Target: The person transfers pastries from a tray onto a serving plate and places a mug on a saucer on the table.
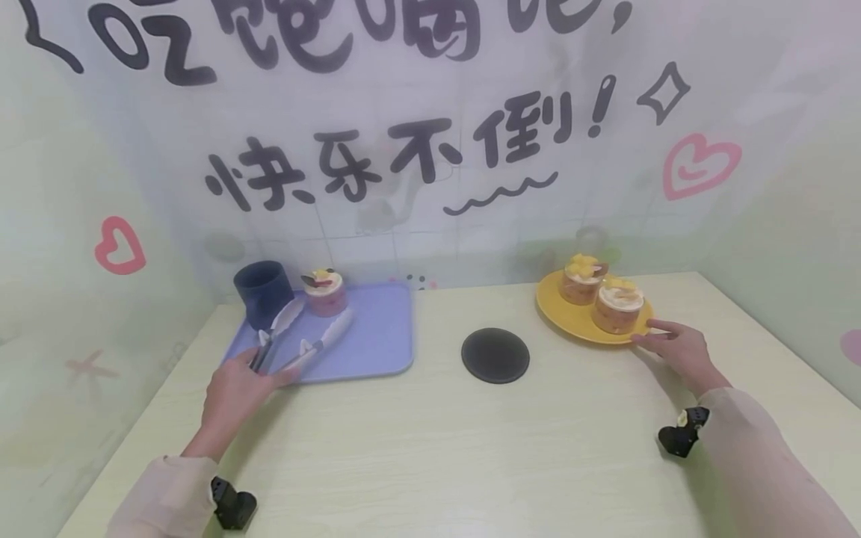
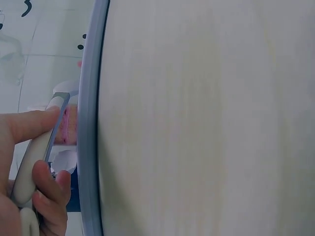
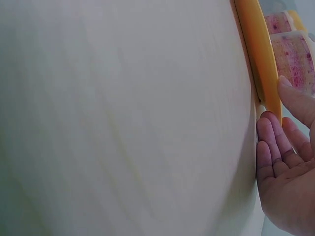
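My left hand (image 1: 235,392) grips a pair of tongs (image 1: 328,335) with pale tips, its two arms spread apart over the lavender tray (image 1: 377,359). Between and just beyond the tips stands a small dessert cup (image 1: 327,300) with cream and fruit on top. In the left wrist view one finger lies along a light handle of the tongs (image 2: 33,164). At the right, my right hand (image 1: 682,355) pinches the near right rim of a yellow plate (image 1: 565,317), thumb above and fingers below the edge (image 3: 263,54). Two dessert cups (image 1: 619,308) (image 1: 582,282) stand on it.
A dark blue mug (image 1: 264,293) stands at the tray's back left corner, beside the tongs. A round black coaster (image 1: 495,356) lies on the pale wooden table (image 1: 430,456) between tray and plate. Walls with lettering (image 1: 424,149) close off the back and sides.
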`<control>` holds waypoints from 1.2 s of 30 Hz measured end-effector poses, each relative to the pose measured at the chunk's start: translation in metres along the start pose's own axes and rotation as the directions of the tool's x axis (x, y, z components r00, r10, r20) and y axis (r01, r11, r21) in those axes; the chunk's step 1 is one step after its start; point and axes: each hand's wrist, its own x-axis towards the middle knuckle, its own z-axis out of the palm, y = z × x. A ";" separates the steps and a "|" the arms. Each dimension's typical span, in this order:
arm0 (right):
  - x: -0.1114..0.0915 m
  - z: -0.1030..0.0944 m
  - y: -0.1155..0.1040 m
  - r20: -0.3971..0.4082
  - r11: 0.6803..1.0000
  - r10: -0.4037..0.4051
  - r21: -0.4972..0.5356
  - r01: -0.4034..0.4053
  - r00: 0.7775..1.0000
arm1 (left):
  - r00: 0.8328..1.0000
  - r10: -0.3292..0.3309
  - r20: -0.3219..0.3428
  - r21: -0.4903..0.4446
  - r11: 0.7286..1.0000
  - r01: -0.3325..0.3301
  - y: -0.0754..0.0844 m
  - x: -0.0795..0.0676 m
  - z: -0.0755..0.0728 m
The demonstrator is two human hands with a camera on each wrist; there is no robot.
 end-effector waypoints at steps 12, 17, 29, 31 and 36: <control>0.002 0.000 -0.001 0.000 1.000 0.024 0.008 -0.024 1.000 | 1.000 0.000 -0.030 -0.028 1.000 -0.001 0.002 0.010 0.007; 0.001 0.000 -0.002 -0.002 1.000 0.013 0.004 -0.013 1.000 | 0.999 0.008 -0.051 -0.024 1.000 -0.009 0.004 0.015 0.010; 0.003 0.000 -0.001 -0.007 1.000 0.006 0.017 -0.006 1.000 | 0.996 0.030 -0.079 -0.032 0.999 -0.032 0.011 0.024 0.015; 0.003 0.000 -0.001 -0.008 1.000 0.006 0.015 -0.006 1.000 | 0.996 0.030 -0.085 -0.041 0.999 -0.034 0.012 0.025 0.016; 0.003 -0.001 0.000 -0.011 1.000 0.010 0.006 -0.010 1.000 | 0.995 0.015 -0.098 -0.041 0.999 -0.020 0.012 0.031 0.018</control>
